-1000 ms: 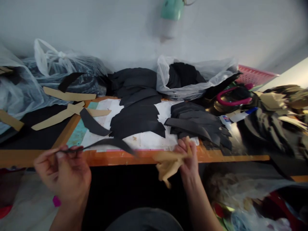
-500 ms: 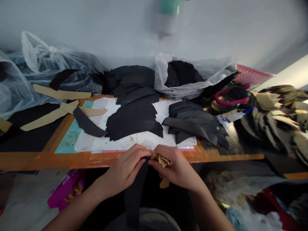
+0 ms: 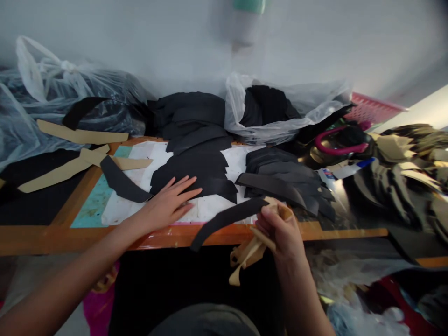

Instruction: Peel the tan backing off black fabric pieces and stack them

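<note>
The right hand point(image 3: 284, 228) holds a curved black strip point(image 3: 227, 215) and crumpled tan paper-like strips point(image 3: 255, 249) at the front edge of the orange-brown table point(image 3: 332, 231); the left hand point(image 3: 170, 200), fingers spread, is over overlapping flat black pieces point(image 3: 205, 169).

EXPOSURE: dim, wall point(image 3: 157, 42) grey | LIGHT: brightest at right edge, upper half | GLARE: tabletop point(image 3: 342, 198), right of centre | SHADOW: near-black, lower centre | FOCUS: soft, blurred toward right edge | CORNER: upper right darkened
</note>
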A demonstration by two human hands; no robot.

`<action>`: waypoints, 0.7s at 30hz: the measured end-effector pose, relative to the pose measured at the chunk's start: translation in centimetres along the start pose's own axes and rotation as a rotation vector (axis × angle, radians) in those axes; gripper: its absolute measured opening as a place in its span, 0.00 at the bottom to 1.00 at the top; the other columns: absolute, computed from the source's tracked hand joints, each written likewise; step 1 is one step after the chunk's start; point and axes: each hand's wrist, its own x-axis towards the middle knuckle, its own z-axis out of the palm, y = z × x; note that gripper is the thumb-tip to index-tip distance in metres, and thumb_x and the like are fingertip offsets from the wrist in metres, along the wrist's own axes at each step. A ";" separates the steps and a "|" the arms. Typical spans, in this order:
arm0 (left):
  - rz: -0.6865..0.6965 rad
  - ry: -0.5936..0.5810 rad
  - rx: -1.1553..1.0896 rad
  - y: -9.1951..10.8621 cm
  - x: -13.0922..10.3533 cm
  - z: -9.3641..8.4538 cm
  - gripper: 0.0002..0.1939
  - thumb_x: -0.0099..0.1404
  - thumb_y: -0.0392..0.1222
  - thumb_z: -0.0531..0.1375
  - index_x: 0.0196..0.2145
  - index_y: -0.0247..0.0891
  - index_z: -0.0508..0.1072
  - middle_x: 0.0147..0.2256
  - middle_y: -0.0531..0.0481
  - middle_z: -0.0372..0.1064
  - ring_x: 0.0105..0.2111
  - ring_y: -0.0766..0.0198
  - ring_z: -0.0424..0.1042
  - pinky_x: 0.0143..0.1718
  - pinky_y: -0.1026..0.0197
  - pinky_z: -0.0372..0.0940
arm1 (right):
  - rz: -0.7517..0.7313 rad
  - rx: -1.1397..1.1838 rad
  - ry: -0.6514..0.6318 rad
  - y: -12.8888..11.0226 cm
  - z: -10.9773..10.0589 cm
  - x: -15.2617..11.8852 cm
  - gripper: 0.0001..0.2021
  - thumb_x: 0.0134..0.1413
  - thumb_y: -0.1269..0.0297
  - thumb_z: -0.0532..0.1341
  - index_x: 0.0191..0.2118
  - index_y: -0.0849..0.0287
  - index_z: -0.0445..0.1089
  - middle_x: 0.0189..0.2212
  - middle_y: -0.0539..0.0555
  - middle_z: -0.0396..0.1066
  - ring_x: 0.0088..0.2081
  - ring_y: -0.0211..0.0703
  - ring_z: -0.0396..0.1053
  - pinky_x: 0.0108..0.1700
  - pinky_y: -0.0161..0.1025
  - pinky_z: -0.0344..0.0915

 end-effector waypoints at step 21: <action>-0.657 0.491 -0.594 2.1 -3.1 0.3 0.15 0.64 0.52 0.63 0.43 0.42 0.72 0.38 0.51 0.74 0.42 0.61 0.75 0.42 0.62 0.67 | -0.363 -0.680 0.071 2.3 2.7 5.1 0.20 0.57 0.56 0.68 0.21 0.58 0.62 0.19 0.44 0.54 0.23 0.32 0.52 0.25 0.33 0.50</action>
